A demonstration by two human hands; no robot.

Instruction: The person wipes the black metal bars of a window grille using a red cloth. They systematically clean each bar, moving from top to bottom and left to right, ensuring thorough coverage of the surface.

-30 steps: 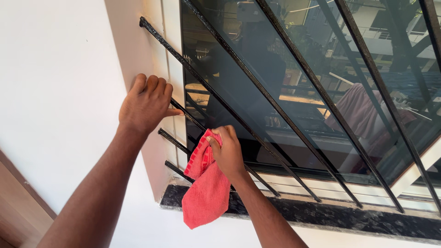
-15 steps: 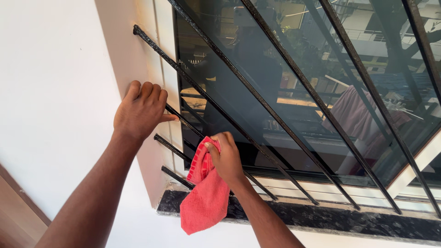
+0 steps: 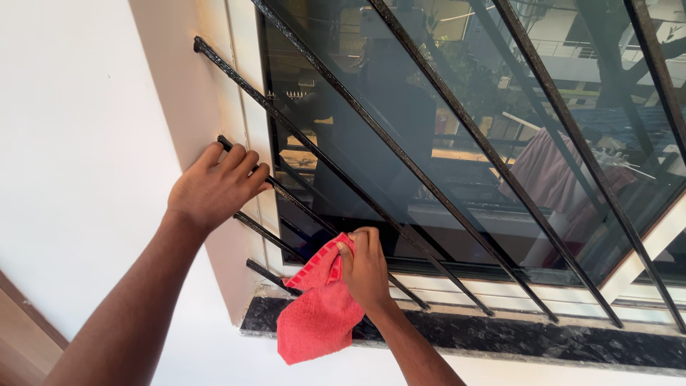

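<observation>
1. Fingers of the right hand (image 3: 366,268) are closed around a red terry cleaning cloth (image 3: 319,311), pinching its upper edge between the thumb and the other fingers.
2. The cloth is held against one of the lower black iron bars (image 3: 275,276) of the window grille; most of the cloth hangs loose below the hand, in front of the dark speckled stone sill (image 3: 543,339).
3. The left hand (image 3: 214,187) lies on the pale window reveal (image 3: 179,93), with the fingers close together and bent a little. The fingertips (image 3: 243,161) touch a thin black bar at the place where it goes into the wall. This hand holds nothing.
4. The two hands are near each other but apart, with two lower bars between them.
5. Several long black bars (image 3: 400,150) run slanted across the view, standing in front of the tinted glass pane (image 3: 443,107), so they are between the hands and the glass.
6. The glass reflects a building, some green leaves and a pinkish fabric (image 3: 550,171) hanging on a line.
7. A white window frame (image 3: 643,257) is at the right side, a plain white wall (image 3: 64,143) at the left, and a brown wooden edge (image 3: 18,329) shows in the lower left corner.
</observation>
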